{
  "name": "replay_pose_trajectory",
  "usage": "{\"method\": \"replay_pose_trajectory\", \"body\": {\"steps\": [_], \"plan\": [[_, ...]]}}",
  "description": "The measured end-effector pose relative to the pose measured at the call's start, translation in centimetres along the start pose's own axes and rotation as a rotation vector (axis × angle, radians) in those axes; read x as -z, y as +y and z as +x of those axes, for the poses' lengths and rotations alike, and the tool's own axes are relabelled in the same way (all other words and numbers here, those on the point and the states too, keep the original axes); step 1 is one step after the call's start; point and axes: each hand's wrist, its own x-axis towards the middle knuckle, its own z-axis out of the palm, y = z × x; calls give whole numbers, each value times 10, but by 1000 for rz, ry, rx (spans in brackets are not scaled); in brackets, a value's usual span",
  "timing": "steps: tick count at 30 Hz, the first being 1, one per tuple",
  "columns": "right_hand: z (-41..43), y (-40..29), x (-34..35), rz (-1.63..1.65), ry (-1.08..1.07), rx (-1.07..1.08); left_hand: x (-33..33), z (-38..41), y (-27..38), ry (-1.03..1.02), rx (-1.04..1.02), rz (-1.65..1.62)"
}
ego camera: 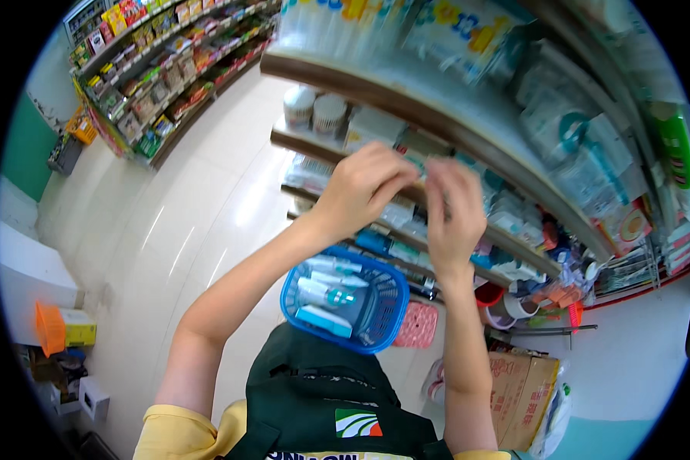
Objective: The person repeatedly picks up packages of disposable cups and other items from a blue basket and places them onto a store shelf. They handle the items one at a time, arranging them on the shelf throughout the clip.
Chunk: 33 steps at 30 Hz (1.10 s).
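Observation:
Both hands are raised close together in front of the store shelves, blurred by motion. My left hand (361, 187) has its fingers bent and its thumb near the fingertips; whether something small is pinched there cannot be seen. Beside it, my right hand (455, 210) has curled fingers, and its grip is also unclear. Below the hands, a blue plastic basket (401, 305) holds several white and teal packages (325, 322). Behind my left hand are white round tubs (329, 114) on a shelf.
Wooden-edged shelves (345, 72) with packaged goods run across the right side. A snack rack (167, 80) stands at the upper left across the tiled floor (167, 224). At the lower right are a cardboard box (517, 397) and plastic tubs (517, 307). A pink stool (418, 325) is beside the basket.

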Motion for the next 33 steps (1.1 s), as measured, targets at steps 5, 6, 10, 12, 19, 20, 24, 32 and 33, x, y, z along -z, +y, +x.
{"method": "replay_pose_trajectory", "body": {"steps": [5, 6, 10, 12, 19, 20, 24, 32, 33], "plan": [[-182, -15, -30, 137, -349, -407, -15, -163, -18, -239, 480, -13], [-219, -17, -37, 131, -415, -493, -19, -200, -24, -320, 584, 21], [-347, -20, -56, 74, -816, -589, -27, -332, -39, -675, 747, 169], [-393, -26, -61, 87, -1029, -575, -28, -381, -36, -821, 722, 218], [-444, -34, -89, -43, -1487, -613, -38, -449, -27, -1046, 799, 310], [-447, -34, -92, -67, -1517, -590, -39, -450, -26, -1040, 796, 321], [-471, -30, -105, -111, -1435, -573, -36, -443, -30, -944, 869, 258], [-357, -8, -73, 240, -850, -813, 0, -400, -58, -555, 1153, -226], [-333, -5, -63, 276, -817, -830, 2, -390, -59, -548, 1174, -282]]}}
